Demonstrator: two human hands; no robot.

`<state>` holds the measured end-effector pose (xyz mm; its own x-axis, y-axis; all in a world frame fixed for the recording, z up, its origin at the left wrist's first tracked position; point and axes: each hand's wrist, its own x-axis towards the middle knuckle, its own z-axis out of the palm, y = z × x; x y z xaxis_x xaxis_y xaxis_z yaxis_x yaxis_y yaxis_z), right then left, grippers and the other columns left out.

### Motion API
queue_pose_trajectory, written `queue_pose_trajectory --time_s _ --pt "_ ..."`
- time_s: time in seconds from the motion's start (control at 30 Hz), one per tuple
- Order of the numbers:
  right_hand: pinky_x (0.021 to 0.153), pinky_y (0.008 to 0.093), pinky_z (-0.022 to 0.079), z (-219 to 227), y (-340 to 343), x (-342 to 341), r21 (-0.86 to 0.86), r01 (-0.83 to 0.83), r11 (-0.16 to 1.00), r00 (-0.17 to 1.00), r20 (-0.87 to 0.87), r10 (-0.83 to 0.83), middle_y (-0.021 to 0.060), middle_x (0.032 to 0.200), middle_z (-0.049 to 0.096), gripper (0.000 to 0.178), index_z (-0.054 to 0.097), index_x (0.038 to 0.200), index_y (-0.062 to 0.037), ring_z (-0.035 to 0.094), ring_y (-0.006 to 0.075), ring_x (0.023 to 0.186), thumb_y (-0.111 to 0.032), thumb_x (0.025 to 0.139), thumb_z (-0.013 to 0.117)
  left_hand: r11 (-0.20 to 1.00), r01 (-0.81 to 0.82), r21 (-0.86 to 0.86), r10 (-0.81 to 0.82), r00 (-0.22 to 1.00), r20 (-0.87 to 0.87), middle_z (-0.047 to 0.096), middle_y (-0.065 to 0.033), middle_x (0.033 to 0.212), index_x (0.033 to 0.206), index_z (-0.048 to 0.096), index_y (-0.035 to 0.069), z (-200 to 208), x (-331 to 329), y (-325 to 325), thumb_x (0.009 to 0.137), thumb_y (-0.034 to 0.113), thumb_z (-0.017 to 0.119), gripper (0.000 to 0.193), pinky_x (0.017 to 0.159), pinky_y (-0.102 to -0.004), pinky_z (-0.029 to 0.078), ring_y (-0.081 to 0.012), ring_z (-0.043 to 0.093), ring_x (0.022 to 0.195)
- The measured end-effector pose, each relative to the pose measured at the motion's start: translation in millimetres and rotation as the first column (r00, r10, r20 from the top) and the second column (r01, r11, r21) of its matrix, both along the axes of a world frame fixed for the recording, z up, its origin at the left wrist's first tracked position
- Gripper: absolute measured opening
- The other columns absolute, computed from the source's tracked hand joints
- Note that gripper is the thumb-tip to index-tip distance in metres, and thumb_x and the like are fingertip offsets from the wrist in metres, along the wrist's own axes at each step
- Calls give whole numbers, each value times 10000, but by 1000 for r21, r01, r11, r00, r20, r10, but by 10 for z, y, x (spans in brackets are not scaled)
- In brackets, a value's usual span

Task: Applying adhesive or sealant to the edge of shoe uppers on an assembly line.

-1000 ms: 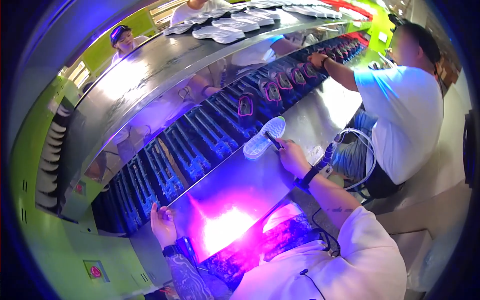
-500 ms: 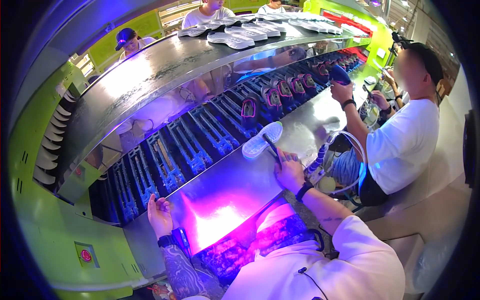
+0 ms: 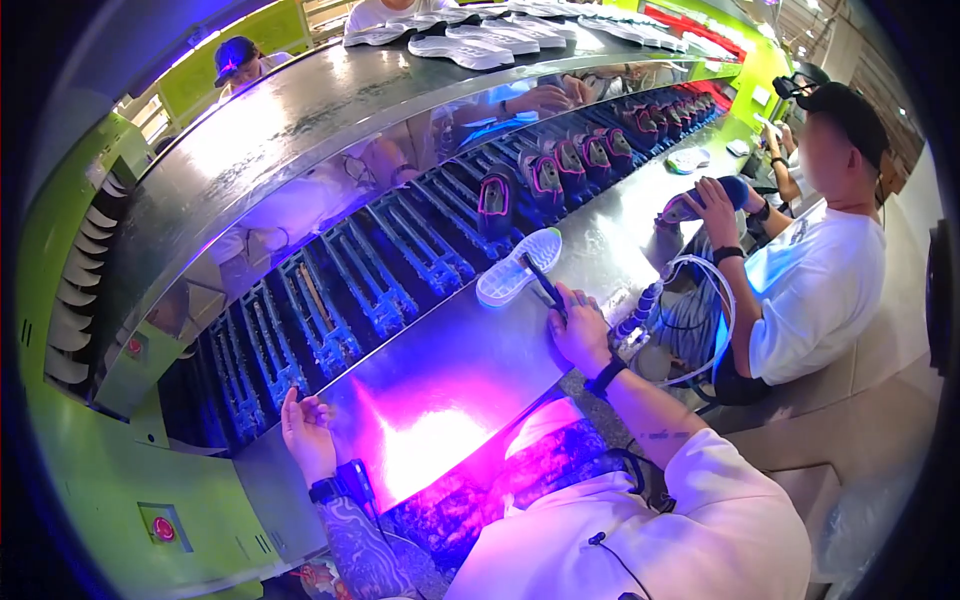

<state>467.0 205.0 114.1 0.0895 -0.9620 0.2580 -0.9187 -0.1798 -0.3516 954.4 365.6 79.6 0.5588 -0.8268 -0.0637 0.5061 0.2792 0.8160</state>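
Note:
A pale shoe sole lies on the metal ledge in front of me, beside the conveyor. My right hand grips a slim black brush by its handle. The brush's far end rests over the hollow of the sole, and its tip is hard to make out. My left hand is at the ledge near the conveyor's left part. Its fingers are loosely bent and apart, with nothing in them. A dark sneaker upper with pink trim stands on the conveyor beyond the sole.
Blue metal racks line the conveyor, with more shoe uppers farther right. Several white soles lie on the upper shelf. To my right, a co-worker holds a dark shoe upper near a coiled hose. A red button sits on the green housing.
The brush end has shifted slightly left and down over the sole. The co-worker has brought the shoe upper closer, now with both hands at it. Another sole now shows on the far ledge.

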Motion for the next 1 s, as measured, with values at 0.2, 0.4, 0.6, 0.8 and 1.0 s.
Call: queue_pose_trajectory --time_s 0.2,0.4,0.6,0.8,1.0 --pt "863 524 532 135 -251 -53 51 -33 998 965 260 19 252 1025 692 311 713 1087 -22 671 445 953 -291 995 587 999 47 -16 -47 999 23 680 -106 1042 1449 493 49 83 -74 -8 1069 288 583 458 766 -323 539 -183 634 870" --pt "845 532 521 157 -325 38 152 -20 988 980 198 -10 226 988 688 273 696 1055 -21 658 446 951 -258 982 584 999 39 12 -40 998 57 671 -104 1065 1474 461 47 26 9 31 1078 281 564 472 816 -334 539 -183 625 907" --pt "856 530 518 -84 -227 76 -61 -12 998 977 210 25 206 1001 690 262 697 1094 -31 653 432 939 -225 965 576 1000 10 24 -12 996 93 677 -112 1049 1442 490 35 28 16 35 1080 267 561 436 795 -348 552 -198 643 872" --pt "938 520 502 -98 -167 79 -42 -26 999 979 201 34 204 1077 685 304 692 1173 -39 642 413 1017 -211 957 566 997 -34 66 28 996 84 678 -121 1049 1430 495 28 58 15 56 1080 253 559 421 783 -364 554 -201 639 869" --pt "972 527 482 -80 -158 111 16 -19 1000 983 182 16 208 1120 682 341 692 1205 -39 632 401 1071 -234 954 569 1000 -18 17 17 999 39 681 -116 1035 1414 501 20 90 -27 41 1083 244 552 404 774 -358 551 -198 637 854"
